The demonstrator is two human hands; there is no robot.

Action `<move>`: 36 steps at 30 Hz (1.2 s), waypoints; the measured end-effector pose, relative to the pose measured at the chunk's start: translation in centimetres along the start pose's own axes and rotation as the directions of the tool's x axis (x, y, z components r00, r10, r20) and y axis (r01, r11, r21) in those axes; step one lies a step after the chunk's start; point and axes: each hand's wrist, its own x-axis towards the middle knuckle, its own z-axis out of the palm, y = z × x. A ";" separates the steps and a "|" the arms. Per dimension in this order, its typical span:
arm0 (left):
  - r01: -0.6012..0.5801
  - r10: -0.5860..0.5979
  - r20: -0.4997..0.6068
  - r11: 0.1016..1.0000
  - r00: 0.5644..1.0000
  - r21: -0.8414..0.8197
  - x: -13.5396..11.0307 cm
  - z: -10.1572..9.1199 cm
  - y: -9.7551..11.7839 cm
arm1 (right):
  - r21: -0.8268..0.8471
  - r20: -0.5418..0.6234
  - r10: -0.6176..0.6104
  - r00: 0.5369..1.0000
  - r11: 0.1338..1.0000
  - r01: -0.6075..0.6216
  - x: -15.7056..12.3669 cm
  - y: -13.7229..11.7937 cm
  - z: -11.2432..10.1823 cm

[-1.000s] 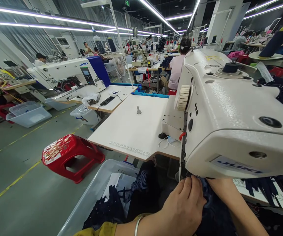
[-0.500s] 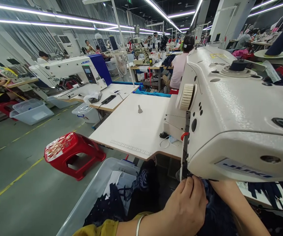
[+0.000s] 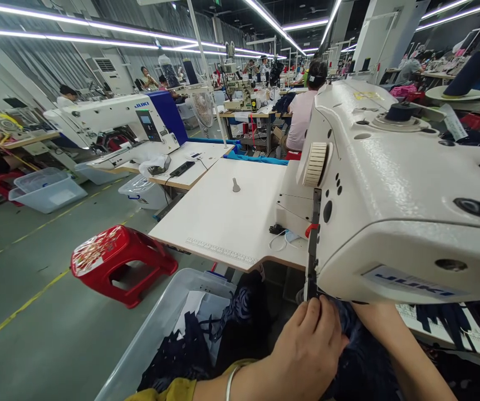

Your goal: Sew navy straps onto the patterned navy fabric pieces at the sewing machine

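Observation:
My left hand (image 3: 313, 340), with a silver bangle at the wrist, is closed with its fingertips pinched on dark navy fabric (image 3: 363, 359). It sits at the lower end of the sewing machine (image 3: 394, 178), beside the dark upright bar (image 3: 313, 250). The machine's white head covers my right hand, so its fingers are hidden. Only the right wrist and forearm (image 3: 402, 348) show, reaching in from the lower right over the navy fabric.
A clear plastic bin (image 3: 140, 348) with dark fabric stands at lower left. Beyond it is a red stool (image 3: 125, 262). The white tabletop (image 3: 223, 223) extends ahead, bearing a small grey piece (image 3: 235, 185). Another sewing machine (image 3: 110, 120) stands left; a person in pink (image 3: 300, 120) sits ahead.
The whole view has shifted slightly left. My left hand stays pinched on the navy fabric beside the machine, and the right forearm keeps much the same pose.

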 end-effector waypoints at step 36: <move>-0.016 0.021 0.078 0.998 0.997 -0.054 0.1 0.4 0.0 | 0.230 0.062 0.270 0.961 0.933 -0.277 1.4 -2.7 -1.1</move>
